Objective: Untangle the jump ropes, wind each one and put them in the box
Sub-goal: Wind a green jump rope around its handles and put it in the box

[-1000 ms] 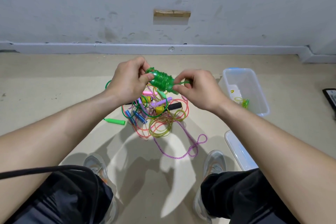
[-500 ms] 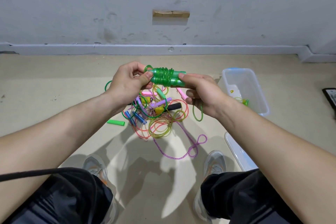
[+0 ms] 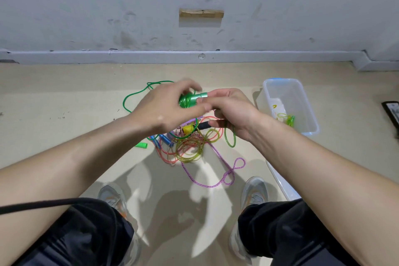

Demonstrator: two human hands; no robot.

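Both hands have drawn together above the tangle of coloured ropes [image 3: 190, 149] on the floor: the left hand [image 3: 170, 110] now curls over the wound translucent green jump rope [image 3: 189, 100], while the right hand [image 3: 233, 112] pinches its handle end. One short loop [image 3: 230, 146] still dangles, so winding seems nearly done; the clear plastic box [image 3: 281, 80] stands near, to the right.

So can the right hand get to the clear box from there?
Probably yes. The clear box sits open just right of the right hand, with nothing lying between them. That hand is busy, though, pinching the wound green rope.
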